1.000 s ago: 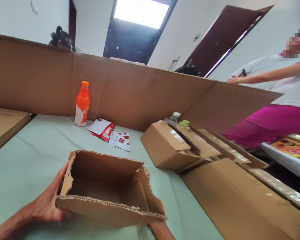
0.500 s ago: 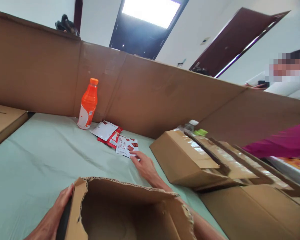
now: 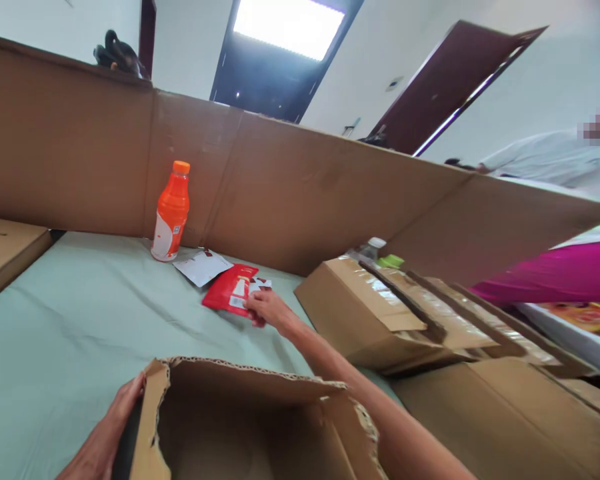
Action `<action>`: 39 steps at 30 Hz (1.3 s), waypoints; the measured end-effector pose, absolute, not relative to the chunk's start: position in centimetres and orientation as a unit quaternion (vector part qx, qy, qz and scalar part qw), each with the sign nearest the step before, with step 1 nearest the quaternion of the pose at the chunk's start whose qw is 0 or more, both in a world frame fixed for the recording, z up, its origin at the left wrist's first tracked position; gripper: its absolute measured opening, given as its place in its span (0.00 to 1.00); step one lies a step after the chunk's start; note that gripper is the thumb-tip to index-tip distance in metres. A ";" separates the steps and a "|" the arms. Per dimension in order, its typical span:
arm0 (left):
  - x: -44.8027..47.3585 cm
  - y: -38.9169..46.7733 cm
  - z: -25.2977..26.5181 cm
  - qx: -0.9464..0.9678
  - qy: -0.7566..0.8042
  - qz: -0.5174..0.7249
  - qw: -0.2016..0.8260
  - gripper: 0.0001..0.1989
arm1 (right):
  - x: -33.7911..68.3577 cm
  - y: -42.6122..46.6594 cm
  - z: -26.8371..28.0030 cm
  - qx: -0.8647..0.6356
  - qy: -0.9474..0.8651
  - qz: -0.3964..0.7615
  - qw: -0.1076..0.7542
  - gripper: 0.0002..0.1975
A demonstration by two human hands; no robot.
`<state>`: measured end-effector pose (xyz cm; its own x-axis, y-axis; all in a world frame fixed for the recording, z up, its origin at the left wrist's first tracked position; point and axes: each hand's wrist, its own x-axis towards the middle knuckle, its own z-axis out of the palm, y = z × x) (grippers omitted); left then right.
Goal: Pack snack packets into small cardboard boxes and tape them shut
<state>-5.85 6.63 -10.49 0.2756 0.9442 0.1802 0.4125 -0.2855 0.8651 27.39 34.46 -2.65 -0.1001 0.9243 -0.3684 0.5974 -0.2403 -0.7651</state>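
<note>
My right hand (image 3: pixel 266 308) pinches the lower right edge of a red packet (image 3: pixel 227 289), whose far end lies over the cloth. Partly hidden behind that packet and my fingers is a white sachet (image 3: pixel 261 284) with dark red squares. Another white sachet (image 3: pixel 203 268) lies just left of the red packet. My left hand (image 3: pixel 114 420) grips the left side of an open cardboard box (image 3: pixel 153 413) with a torn rim; its fingertips are partly hidden. The part of the box's inside that shows holds nothing.
An orange bottle (image 3: pixel 172 212) stands upright against the cardboard wall (image 3: pixel 300 193). Cut cardboard boxes (image 3: pixel 345 300) with bottle caps showing stand on the right. A flat carton (image 3: pixel 10 250) lies at the left. A person (image 3: pixel 555 160) is beyond the wall.
My right hand has moved from the right-hand white sachet to the red packet, which now lies on top, shifted right and nearer. My left hand stays on the box.
</note>
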 end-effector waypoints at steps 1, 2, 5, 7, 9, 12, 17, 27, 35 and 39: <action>-5.9 6.8 -10.8 0.722 0.466 0.374 0.349 0.61 | 29.0 32.6 -2.1 -0.639 -0.598 0.447 0.185 0.13; -6.1 6.9 -11.2 0.732 0.457 0.377 0.336 0.64 | 30.8 30.6 -1.5 -0.632 -0.606 0.445 0.188 0.15; -6.8 7.4 -11.7 0.745 0.451 0.375 0.317 0.65 | 36.1 24.3 0.0 -0.619 -0.616 0.455 0.175 0.20; -7.2 7.8 -11.4 0.742 0.461 0.361 0.326 0.64 | 38.8 20.8 0.5 -0.617 -0.615 0.462 0.166 0.21; -7.3 8.2 -10.7 0.739 0.466 0.354 0.333 0.64 | 40.5 18.4 0.4 -0.622 -0.611 0.457 0.176 0.23; -7.2 8.6 -8.9 0.741 0.455 0.364 0.332 0.66 | 40.9 17.2 -0.7 -0.644 -0.592 0.430 0.224 0.28; -6.9 8.3 -5.5 0.777 0.409 0.347 0.329 0.61 | 37.1 17.9 -3.1 -0.639 -0.573 0.433 0.275 0.19; -6.3 7.8 -4.8 0.785 0.384 0.351 0.337 0.62 | 37.9 12.5 5.7 -0.633 -0.558 0.201 0.498 0.14; -6.0 7.9 -4.9 0.769 0.378 0.368 0.361 0.63 | 32.4 8.4 15.0 -0.414 -0.639 -0.002 0.648 0.13; -6.1 7.8 -4.7 0.766 0.376 0.372 0.365 0.65 | 29.5 8.9 14.1 -0.430 -0.799 0.113 0.405 0.07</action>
